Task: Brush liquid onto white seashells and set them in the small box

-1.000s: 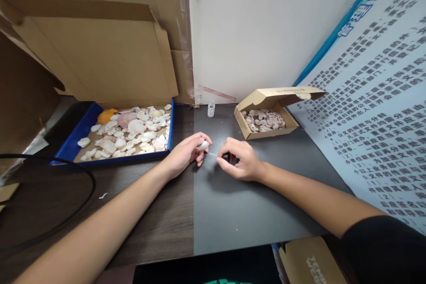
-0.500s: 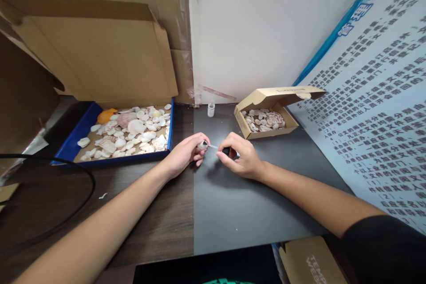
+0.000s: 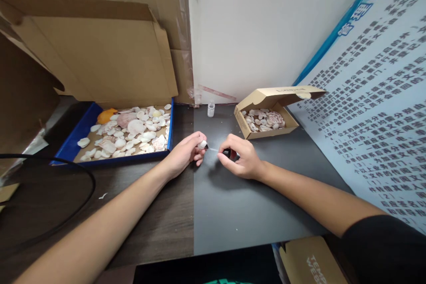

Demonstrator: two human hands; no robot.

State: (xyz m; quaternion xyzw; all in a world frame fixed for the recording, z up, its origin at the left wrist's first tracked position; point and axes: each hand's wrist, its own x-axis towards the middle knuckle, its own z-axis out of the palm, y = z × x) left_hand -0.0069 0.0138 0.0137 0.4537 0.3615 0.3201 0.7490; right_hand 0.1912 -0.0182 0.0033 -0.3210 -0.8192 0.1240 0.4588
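Two hands above the bench (image 3: pixel 253 217), both on the near side of the glass vial (image 3: pixel 211 109). Nearer and slightly left of the vial, left hand (image 3: pixel 188 153) clasping a small pale shell (image 3: pixel 202 144) between thumb and fingers. Nearer and right of the vial, right hand (image 3: pixel 242 157) pinching a thin pale stem (image 3: pixel 213 149) in its fingertips, with a black object (image 3: pixel 229 152) partly hidden in the curled fingers; cannot tell its full shape.

Main line-up: stem almost directly on the near side of the vial, long axis running sideways across the gap between the hands, dark tip (image 3: pixel 207 146) pointing left at the shell. Touching the shell or stopping just short, cannot tell. Shell to the left of the right fingertips; right hand nearer to the stem's held end, left hand nearer to the dark tip.

Farther out, left of the vial, a blue-sided tray (image 3: pixel 75 135) with many white shells (image 3: pixel 136 127) and one orange shell (image 3: pixel 105 116); cardboard lid (image 3: pixel 100 57) raised behind. Right of the vial, an open cardboard box (image 3: pixel 278 132) holding more shells, among them a ribbed scallop (image 3: pixel 274 118). Behind the vial, a white panel (image 3: pixel 246 31); far right of it, a printed banner (image 3: pixel 366 120).
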